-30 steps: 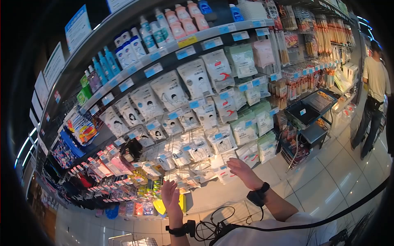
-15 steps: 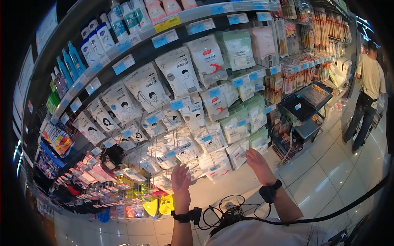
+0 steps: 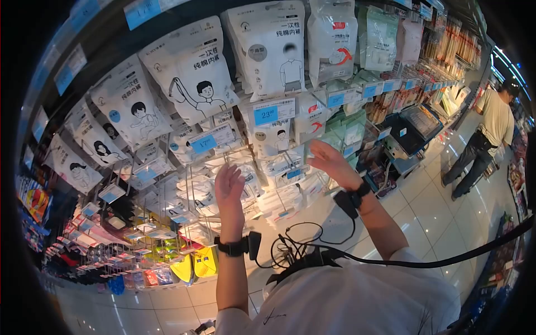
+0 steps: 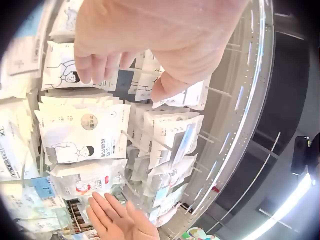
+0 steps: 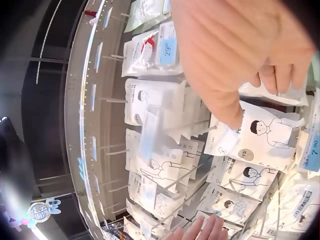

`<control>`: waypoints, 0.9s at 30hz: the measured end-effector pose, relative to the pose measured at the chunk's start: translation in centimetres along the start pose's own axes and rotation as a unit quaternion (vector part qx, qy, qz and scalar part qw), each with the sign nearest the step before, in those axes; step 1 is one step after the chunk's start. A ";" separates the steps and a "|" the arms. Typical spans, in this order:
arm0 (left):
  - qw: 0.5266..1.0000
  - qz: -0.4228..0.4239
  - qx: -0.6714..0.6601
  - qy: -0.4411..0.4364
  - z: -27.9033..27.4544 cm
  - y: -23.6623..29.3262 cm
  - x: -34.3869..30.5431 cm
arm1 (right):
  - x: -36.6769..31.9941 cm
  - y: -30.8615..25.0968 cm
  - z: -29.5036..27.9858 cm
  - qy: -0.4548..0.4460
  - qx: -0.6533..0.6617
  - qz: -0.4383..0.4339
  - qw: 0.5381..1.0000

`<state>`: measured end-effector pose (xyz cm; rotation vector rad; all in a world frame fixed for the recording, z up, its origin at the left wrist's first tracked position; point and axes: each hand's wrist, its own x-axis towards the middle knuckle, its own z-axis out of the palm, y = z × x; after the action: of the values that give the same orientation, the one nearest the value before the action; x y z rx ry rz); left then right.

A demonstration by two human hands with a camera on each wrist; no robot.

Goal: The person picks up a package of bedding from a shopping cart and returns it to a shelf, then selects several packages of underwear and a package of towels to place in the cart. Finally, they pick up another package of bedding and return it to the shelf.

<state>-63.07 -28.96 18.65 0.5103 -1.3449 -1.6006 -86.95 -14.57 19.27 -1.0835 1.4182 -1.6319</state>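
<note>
Both hands are raised before a rack of hanging white packages (image 3: pixel 187 70) printed with line-drawn figures. In the head view my left hand (image 3: pixel 229 187) has relaxed, slightly bent fingers and holds nothing. My right hand (image 3: pixel 334 162) is farther right at a similar height, its fingers loosely extended and nothing in them. The left wrist view has the left hand (image 4: pixel 160 40) in front of packages (image 4: pixel 82 132), with the right hand (image 4: pixel 117 220) below. The right wrist view has the right hand (image 5: pixel 240 55) near a package (image 5: pixel 257 135); whether it touches is unclear.
A dark cart with trays (image 3: pixel 410 131) stands at the rack's right end. Beyond it a person in a light shirt (image 3: pixel 494 123) is in the aisle. Yellow items (image 3: pixel 205 262) hang low at left. A black cable (image 3: pixel 402 262) crosses my shirt.
The head view has tipped down and come closer to the rack, so the packages look larger and the bottles on top are out of sight. Both hands stay raised and empty.
</note>
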 end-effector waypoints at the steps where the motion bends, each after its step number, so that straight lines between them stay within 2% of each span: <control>1: 1.000 0.003 0.016 -0.011 0.4 -0.2 1.2 | 0.9 -0.4 0.3 0.005 -0.002 0.005 1.000; 3: 1.000 -0.005 0.008 -0.017 1.4 -0.3 3.1 | 2.5 -1.5 1.1 -0.069 -0.027 0.017 0.997; 4: 0.999 0.004 0.021 -0.027 1.8 -0.8 4.3 | 2.9 -3.2 2.0 -0.075 -0.054 0.042 0.995; 5: 0.999 0.013 0.033 -0.034 2.3 -1.0 5.4 | 4.2 -2.3 2.0 -0.074 -0.055 0.041 0.995; 6: 0.999 0.013 0.032 -0.033 2.6 -1.0 6.4 | 5.8 -0.5 1.6 -0.087 -0.040 0.000 0.995; 7: 0.984 0.025 0.142 -0.102 2.9 -0.8 7.6 | 7.1 0.3 1.5 -0.100 -0.026 -0.043 0.994; 8: 0.953 0.037 0.249 -0.169 3.2 -0.7 8.9 | 7.7 0.2 2.2 -0.053 0.016 -0.066 0.996; 9: 0.954 0.036 0.247 -0.167 2.9 -1.6 11.0 | 8.6 0.2 2.2 -0.055 0.013 -0.065 0.996; 11: 0.912 0.002 0.336 -0.237 1.5 -4.8 14.8 | 10.6 1.6 1.5 -0.031 -0.042 -0.041 0.998; 12: 0.907 0.018 0.355 -0.225 2.0 -4.3 15.3 | 11.8 2.7 1.0 -0.024 -0.105 -0.033 0.994; 15: 0.914 0.004 0.332 -0.233 3.4 -3.1 15.4 | 12.7 1.4 2.2 0.004 -0.104 -0.006 0.995; 16: 0.940 -0.026 0.241 -0.241 3.1 -4.6 16.4 | 13.1 1.1 2.5 -0.010 -0.069 -0.029 0.997; 17: 0.939 -0.028 0.244 -0.239 3.2 -4.6 16.6 | 14.1 2.1 2.2 -0.012 -0.065 -0.028 0.997; 19: 0.949 -0.049 0.209 -0.231 3.5 -4.7 16.7 | 15.8 3.4 2.0 -0.056 0.043 0.008 0.997; 20: 0.949 -0.050 0.211 -0.230 3.5 -4.7 16.6 | 15.8 3.4 1.9 -0.058 0.056 0.021 0.997; 24: 0.948 -0.051 0.200 -0.241 2.7 -5.9 18.0 | 15.7 2.7 1.7 -0.043 0.002 0.011 0.999; 27: 0.950 -0.054 0.184 -0.248 1.4 -7.8 19.4 | 15.0 1.6 1.3 -0.089 -0.028 0.013 0.996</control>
<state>-76.15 -45.19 16.77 0.4187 -2.0501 -1.6356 -91.80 -28.92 19.89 -1.2057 1.3630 -1.4467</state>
